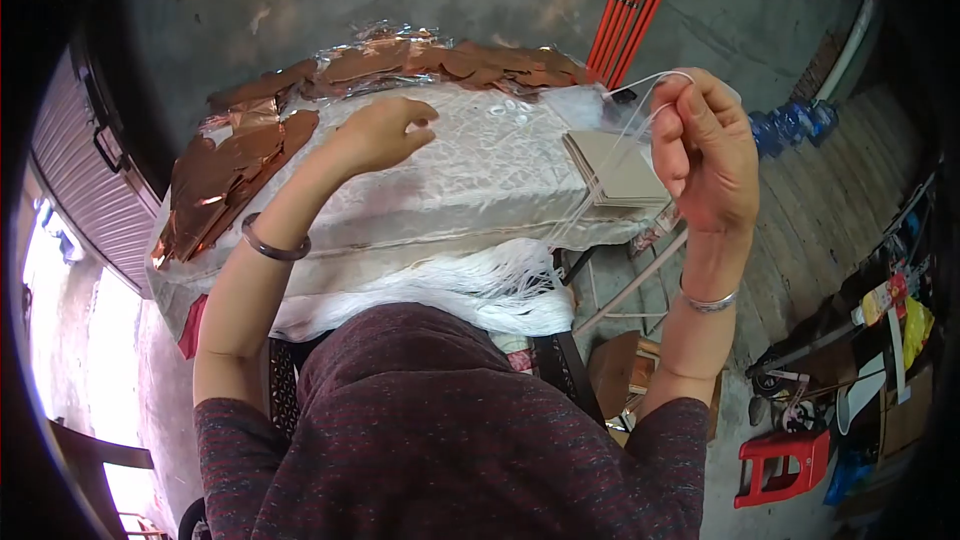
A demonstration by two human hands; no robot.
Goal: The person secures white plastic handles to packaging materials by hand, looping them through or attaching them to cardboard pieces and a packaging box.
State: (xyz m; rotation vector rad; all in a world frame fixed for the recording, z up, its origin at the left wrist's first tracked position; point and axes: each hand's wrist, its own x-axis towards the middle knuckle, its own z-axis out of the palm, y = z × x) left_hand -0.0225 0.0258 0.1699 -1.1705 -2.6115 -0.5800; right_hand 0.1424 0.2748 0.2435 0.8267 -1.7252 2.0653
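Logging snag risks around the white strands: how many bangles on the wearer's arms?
2. A dark brown round bangle circles the forearm behind the left hand; a silver metal bangle circles the wrist below the right hand. Others may be hidden.

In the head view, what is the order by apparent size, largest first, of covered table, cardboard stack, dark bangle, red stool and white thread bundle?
1. Covered table
2. White thread bundle
3. Cardboard stack and red stool: too alike to rank
4. Dark bangle
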